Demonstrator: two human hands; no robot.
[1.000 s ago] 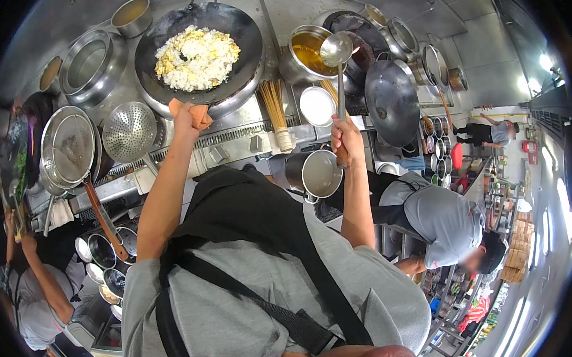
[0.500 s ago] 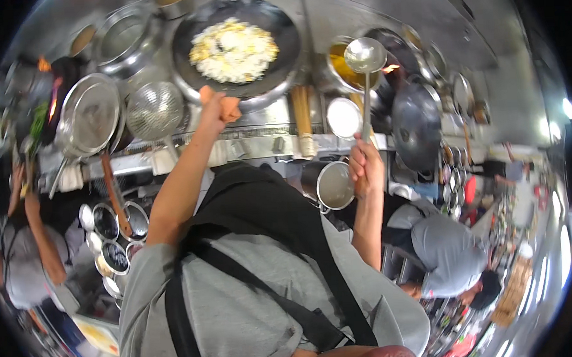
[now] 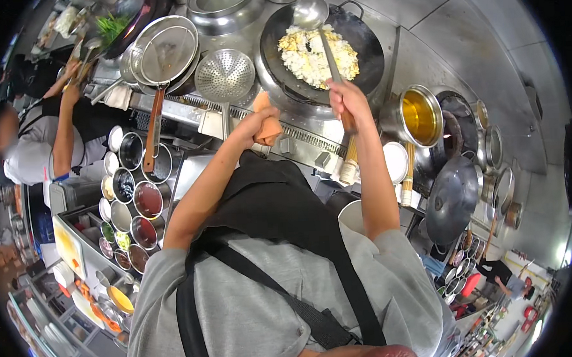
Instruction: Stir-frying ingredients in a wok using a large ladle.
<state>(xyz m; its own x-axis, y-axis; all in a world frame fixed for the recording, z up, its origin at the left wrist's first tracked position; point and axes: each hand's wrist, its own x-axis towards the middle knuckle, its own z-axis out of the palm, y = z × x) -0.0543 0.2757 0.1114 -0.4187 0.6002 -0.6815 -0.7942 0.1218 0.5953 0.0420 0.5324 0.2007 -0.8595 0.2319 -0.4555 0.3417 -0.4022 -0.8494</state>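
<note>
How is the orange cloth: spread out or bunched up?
Bunched up: the orange cloth pokes out above and below the gripping left hand.

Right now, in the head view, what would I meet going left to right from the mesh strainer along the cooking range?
Mesh strainer, perforated skimmer, left hand holding an orange cloth, wok of rice, pot of yellow liquid, another dark wok.

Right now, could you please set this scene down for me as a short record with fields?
Left grip: orange cloth, apart from the wok
Right grip: ladle, by its handle
Ladle bowl: at the wok's far edge, contact unclear
Wok contents: white rice with yellow bits
Left of wok: perforated skimmer
Right of wok: metal pot, yellow liquid
</note>
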